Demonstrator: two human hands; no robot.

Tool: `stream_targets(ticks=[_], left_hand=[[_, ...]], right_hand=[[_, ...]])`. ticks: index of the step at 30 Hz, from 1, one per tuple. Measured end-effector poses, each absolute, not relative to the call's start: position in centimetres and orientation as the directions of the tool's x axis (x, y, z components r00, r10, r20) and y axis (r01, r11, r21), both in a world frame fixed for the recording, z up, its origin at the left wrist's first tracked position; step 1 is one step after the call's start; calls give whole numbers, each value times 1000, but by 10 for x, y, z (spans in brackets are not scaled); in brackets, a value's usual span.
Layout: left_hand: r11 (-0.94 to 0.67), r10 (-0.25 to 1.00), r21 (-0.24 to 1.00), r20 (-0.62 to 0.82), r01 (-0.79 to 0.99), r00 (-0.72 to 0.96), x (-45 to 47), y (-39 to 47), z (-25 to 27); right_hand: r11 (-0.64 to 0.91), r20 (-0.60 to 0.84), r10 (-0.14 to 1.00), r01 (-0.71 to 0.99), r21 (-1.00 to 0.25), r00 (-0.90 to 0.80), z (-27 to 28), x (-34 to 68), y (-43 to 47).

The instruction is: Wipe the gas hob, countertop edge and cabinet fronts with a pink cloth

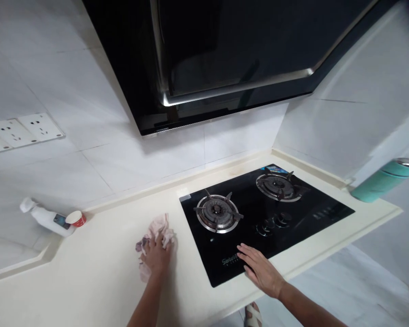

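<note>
My left hand (157, 256) is on a crumpled pinkish cloth (158, 225), pressing it against the cream countertop (109, 254) left of the gas stove. The cloth has darker purple patches and bunches up around my fingers. My right hand (261, 270) is open, palm down, with its fingers stretched over the front edge of the black glass gas stove (231, 247); whether it touches the glass I cannot tell. Two burners sit in the stove, a left burner (218, 213) and a right burner (278, 187), with control knobs (272, 223) between them and the front edge.
A black range hood (231, 100) hangs low over the stove. By the back wall at left stand a white bottle (47, 218) and a red-and-white paper cup (76, 219), below wall sockets (23, 131). A teal flask (381, 180) stands at the counter's right end.
</note>
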State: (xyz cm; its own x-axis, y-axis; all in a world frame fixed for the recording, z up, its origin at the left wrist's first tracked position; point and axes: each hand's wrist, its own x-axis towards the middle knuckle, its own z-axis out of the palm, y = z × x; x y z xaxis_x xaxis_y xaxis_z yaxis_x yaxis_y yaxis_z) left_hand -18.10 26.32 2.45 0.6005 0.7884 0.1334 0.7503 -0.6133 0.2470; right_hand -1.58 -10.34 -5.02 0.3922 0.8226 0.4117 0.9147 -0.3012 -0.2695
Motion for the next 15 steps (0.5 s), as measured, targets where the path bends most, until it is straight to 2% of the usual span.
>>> stream_targets(ticks=[2, 5, 8, 11, 13, 15], left_hand=[[-684, 726, 235, 135, 691, 674, -176, 229, 16], [-842, 531, 234, 201, 486, 823, -181, 176, 3], [-899, 415, 259, 238, 354, 878, -207, 145, -9], [-948, 271, 231, 229, 218, 935, -252, 145, -23], [-966, 216, 189, 220, 176, 951, -287, 156, -31], [-968, 233, 145, 196, 207, 952, -318, 173, -34]], right_hand=[[-301, 412, 825, 918, -258, 386, -51, -16, -104], [-305, 409, 831, 923, -233, 378, -54, -15, -104], [-313, 408, 828, 921, -231, 384, -58, -16, -105], [-322, 407, 825, 918, -230, 392, -63, -16, -105], [-322, 415, 822, 920, -224, 389, -65, -16, -105], [-319, 425, 820, 922, -217, 384, -65, -17, -105]])
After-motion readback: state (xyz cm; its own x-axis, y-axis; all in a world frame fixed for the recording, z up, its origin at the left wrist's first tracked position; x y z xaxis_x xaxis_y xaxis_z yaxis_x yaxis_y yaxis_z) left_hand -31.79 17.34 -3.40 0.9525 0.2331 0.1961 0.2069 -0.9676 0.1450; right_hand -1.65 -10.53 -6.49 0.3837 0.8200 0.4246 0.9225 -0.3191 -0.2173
